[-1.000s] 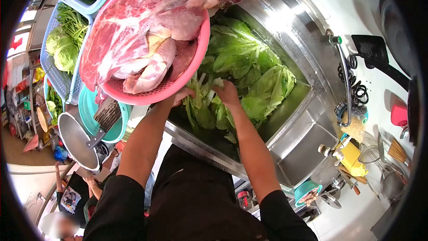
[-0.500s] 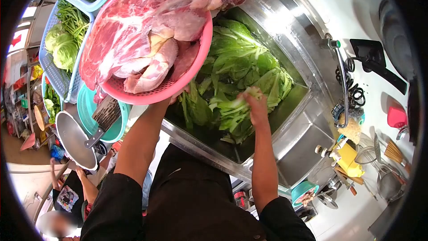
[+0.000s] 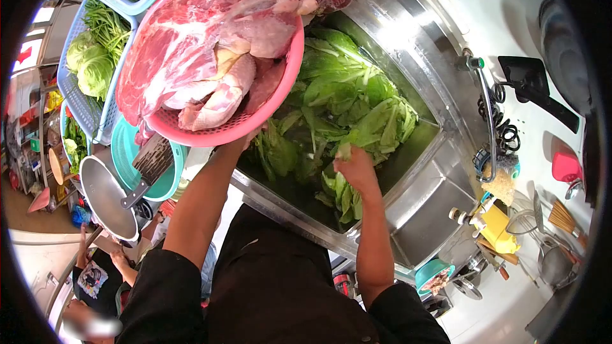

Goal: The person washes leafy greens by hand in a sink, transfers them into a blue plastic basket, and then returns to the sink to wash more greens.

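Observation:
A steel sink (image 3: 421,172) is full of leafy greens (image 3: 344,95). My right hand (image 3: 356,169) is shut on a bunch of these greens near the sink's front wall, and the leaves hang below my fingers. My left hand (image 3: 241,142) reaches under a pink basket (image 3: 290,70) into the sink's left side. The basket rim hides most of this hand, so its grip does not show. Large cuts of raw meat (image 3: 191,44) fill the basket, which stands over the sink's left edge.
A faucet with a coiled hose (image 3: 488,108) stands at the sink's right. A teal basket (image 3: 127,159) holds a cleaver (image 3: 150,165) beside a metal pan (image 3: 105,197). A blue basket of cabbages (image 3: 89,70) is at far left, a yellow bottle (image 3: 500,223) at lower right. Another person (image 3: 95,274) is below left.
My right hand has gone from the middle of the greens toward the right, then pulled a bunch back to the sink's near side. My left hand has slid further under the pink basket.

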Motion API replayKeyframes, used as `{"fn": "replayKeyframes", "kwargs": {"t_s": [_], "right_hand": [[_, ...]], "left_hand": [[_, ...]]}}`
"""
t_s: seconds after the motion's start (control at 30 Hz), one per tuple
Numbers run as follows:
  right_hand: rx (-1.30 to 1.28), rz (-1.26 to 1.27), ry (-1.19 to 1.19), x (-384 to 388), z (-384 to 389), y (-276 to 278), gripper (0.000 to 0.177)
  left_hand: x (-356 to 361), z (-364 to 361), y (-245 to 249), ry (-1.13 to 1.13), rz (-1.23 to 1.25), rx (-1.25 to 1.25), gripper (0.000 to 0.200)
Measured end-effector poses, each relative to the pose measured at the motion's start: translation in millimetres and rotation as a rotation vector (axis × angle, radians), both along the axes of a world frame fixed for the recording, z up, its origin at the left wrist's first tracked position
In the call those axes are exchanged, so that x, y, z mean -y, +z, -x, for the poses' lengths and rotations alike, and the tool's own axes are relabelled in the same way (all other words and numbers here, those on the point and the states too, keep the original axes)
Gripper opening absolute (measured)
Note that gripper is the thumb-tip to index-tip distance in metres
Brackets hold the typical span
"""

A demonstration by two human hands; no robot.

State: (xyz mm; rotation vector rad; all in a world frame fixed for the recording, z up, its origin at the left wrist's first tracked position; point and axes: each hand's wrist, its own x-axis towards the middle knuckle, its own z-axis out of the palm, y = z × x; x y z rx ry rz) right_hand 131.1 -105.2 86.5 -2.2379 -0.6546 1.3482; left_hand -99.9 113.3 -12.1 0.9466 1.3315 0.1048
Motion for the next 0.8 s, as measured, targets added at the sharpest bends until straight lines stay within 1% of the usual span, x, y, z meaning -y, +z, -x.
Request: {"fn": "replayKeyframes", "kwargs": {"t_s": [0.1,0.17,0.23,0.27,0.37,0.4,0.43,0.47,0.5,0.53,0.63,0.73,0.8], "right_hand": [[-0.077,0.049,0.068,13.7,21.3,-42.1,0.035],[-0.144,0.061,0.108,18.6,42.5,-73.0,0.04],[0.108,-0.046,-0.067,5.9,75.1,-100.5,0.042],[0.231,-0.102,-0.151,-1.4,84.5,-108.4,0.042],[-0.011,0.242,-0.219,-29.1,79.3,-123.8,0.052],[0.035,0.179,-0.249,-30.1,78.9,-126.1,0.048],[-0.006,0.171,-0.265,-27.2,75.9,-125.9,0.05],[-0.044,0.16,-0.278,-23.8,68.5,-122.8,0.053],[-0.083,0.147,-0.286,-27.3,58.9,-106.6,0.055],[-0.148,0.074,-0.235,-22.3,46.7,-85.0,0.05],[0.138,0.115,-0.142,-9.0,29.7,-44.8,0.045],[0.551,0.126,0.034,-3.7,15.2,-5.6,0.042],[0.594,0.077,-0.002,-0.8,4.1,10.1,0.038]], "left_hand": [[-2.1,-1.7,12.3,-0.024,0.003,-0.092,0.06],[-1.2,-5.9,18.5,-0.06,0.029,-0.149,0.056],[-0.8,-12.8,20.9,-0.094,0.052,-0.2,0.052],[-0.5,-11.0,14.2,-0.119,0.066,-0.208,0.049],[2.6,3.7,-24.3,-0.222,0.102,-0.212,0.038],[3.3,7.1,-31.4,-0.26,0.107,-0.221,0.035],[3.6,9.4,-38.5,-0.296,0.097,-0.247,0.033],[2.9,7.9,-37.0,-0.28,0.104,-0.246,0.033],[1.9,4.5,-30.4,-0.263,0.112,-0.245,0.033],[2.4,3.6,-22.8,-0.198,0.138,-0.219,0.035],[-1.0,2.0,-9.6,-0.162,0.137,-0.21,0.038],[-4.5,1.9,-7.3,-0.158,0.128,-0.215,0.041],[-5.8,2.7,-5.5,-0.158,0.125,-0.221,0.044]]}}
